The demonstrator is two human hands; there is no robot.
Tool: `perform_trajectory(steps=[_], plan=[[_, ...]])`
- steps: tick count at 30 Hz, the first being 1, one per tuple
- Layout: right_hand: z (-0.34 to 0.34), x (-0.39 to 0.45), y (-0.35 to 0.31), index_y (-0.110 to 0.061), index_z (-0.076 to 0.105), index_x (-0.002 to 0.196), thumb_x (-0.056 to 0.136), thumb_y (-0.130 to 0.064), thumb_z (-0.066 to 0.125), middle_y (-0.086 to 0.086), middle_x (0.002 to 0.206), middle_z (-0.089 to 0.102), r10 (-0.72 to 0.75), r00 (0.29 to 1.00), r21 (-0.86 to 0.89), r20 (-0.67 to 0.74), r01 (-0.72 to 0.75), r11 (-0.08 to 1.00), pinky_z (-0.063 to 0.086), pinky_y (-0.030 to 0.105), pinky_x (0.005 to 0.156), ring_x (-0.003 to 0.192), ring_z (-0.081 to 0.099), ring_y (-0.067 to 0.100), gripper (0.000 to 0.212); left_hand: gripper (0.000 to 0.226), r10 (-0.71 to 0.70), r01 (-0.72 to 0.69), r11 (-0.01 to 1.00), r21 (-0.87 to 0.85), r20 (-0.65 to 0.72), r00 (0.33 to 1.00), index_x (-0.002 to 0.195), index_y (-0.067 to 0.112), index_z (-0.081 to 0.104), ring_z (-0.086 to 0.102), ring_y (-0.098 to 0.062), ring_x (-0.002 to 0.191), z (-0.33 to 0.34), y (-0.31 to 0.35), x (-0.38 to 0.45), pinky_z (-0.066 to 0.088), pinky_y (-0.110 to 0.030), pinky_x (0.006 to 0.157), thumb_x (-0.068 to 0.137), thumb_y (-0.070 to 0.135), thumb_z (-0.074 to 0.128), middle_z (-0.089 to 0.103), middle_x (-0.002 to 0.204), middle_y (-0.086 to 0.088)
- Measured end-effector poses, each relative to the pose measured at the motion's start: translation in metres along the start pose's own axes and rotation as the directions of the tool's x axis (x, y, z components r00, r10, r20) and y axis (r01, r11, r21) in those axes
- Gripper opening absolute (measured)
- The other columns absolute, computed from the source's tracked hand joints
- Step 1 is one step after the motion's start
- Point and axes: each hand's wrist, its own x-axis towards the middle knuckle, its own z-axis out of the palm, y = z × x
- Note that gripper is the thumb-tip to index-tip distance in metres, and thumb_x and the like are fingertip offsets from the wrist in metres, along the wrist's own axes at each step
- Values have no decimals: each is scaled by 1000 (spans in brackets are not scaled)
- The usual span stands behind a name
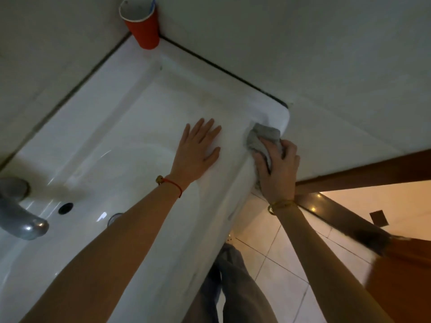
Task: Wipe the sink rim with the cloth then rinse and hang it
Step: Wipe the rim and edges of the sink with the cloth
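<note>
A white ceramic sink (130, 94) fills the left and middle of the head view, tilted in the frame. My right hand (278, 170) grips a bunched grey cloth (261, 138) and presses it on the sink's outer rim near its rounded corner. My left hand (198, 151) lies flat with fingers spread on the inner slope of the basin, just left of the cloth, holding nothing. A grey metal tap (19, 215) sticks out at the left edge, with an overflow hole (65, 208) beside it.
A red cup (142, 26) with a blue item inside stands on the sink's far corner against the tiled wall (303, 43). To the right are a brown door frame (363, 176), a wooden door (405, 276) and pale floor tiles (277, 259). My trouser legs show below.
</note>
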Motion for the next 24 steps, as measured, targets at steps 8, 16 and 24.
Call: perform_trajectory(steps=[8, 16, 24], plan=[[13, 28, -12, -21, 68, 113, 94, -31, 55, 16, 127, 47, 114, 989, 4, -98, -115, 993, 25, 21, 87, 106, 41, 34, 25, 56, -10, 10, 1000, 0, -8, 1000, 150, 19, 40, 23, -26, 150, 2, 1, 1, 11, -49, 124, 98, 41, 43, 34, 159, -5], [12, 22, -1, -21, 66, 113, 94, -38, 50, 10, 128, 48, -55, 998, -43, -5, 55, 998, 19, 13, 93, 109, 36, 27, 31, 57, -18, 18, 1000, -3, -13, 1000, 150, 20, 39, 22, -25, 150, 2, -1, 0, 10, -49, 124, 98, 42, 42, 33, 159, -4], [17, 6, -7, -23, 67, 110, 91, -32, 59, 8, 124, 51, -21, 997, -13, -71, 20, 1000, 25, 22, 93, 107, 38, 31, 22, 56, 2, -2, 1000, -7, -36, 999, 150, 19, 40, 24, -27, 150, 4, -2, 2, 11, -49, 124, 97, 41, 44, 34, 159, -5]])
